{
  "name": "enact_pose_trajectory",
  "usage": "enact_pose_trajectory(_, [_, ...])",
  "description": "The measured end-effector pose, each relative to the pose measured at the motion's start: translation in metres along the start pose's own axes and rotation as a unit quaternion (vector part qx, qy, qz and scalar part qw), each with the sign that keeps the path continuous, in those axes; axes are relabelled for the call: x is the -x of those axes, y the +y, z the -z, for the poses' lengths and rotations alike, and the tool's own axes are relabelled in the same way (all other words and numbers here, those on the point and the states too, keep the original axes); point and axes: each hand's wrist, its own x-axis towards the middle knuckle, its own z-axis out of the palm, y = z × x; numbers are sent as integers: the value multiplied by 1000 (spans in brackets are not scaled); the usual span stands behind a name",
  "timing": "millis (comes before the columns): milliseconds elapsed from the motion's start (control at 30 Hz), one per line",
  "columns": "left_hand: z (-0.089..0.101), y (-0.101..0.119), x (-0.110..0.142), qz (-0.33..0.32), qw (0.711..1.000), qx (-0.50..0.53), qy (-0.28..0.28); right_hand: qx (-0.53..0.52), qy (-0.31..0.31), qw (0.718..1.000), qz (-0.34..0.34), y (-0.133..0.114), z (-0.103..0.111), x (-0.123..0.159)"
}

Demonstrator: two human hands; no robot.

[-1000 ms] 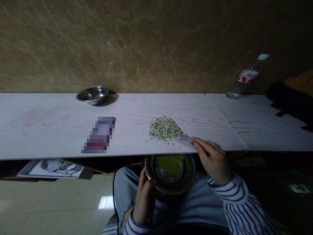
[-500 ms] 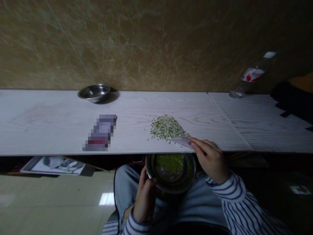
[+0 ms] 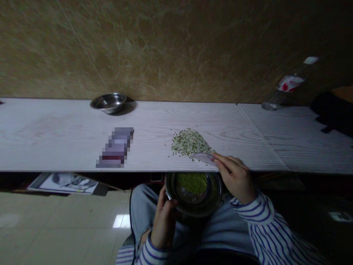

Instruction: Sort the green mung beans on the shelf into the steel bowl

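Observation:
My left hand (image 3: 164,221) grips the left rim of a steel bowl (image 3: 193,212), which sits over my lap just below the table's front edge. Green mung beans (image 3: 191,183) lie in its far part. In my right hand (image 3: 234,176) is a thin, see-through plastic piece (image 3: 203,158) with a curved edge, pinched between thumb and fingers. It rests low at the front side of a pile of white rice-like grains mixed with mung beans (image 3: 190,141) on the white table. A few beans are scattered around the pile.
On the pale wood-grain table (image 3: 154,117), a second steel bowl (image 3: 109,103) stands near the wall. A blurred-out flat item (image 3: 116,149) lies at left. Farther right are a plastic bottle (image 3: 288,84) and a dark cloth-like item (image 3: 332,110). A shelf with printed matter (image 3: 70,183) is underneath.
The plastic piece in my right hand has shifted slightly left along the front of the pile. My left hand keeps its hold on the bowl. The view has shifted a little.

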Motion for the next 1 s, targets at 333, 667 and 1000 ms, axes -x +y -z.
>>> enact_pose_trajectory(333, [-1, 1, 1, 1, 1000, 4, 3, -24, -5, 1000, 5, 3, -3, -2])
enact_pose_trajectory(667, [0, 0, 0, 3, 1000, 14, -5, -34, -10, 999, 10, 1, -4, -3])
enact_pose_trajectory(1000, [-1, 0, 0, -7, 1000, -2, 10, -54, -19, 998, 12, -4, -10, -4])
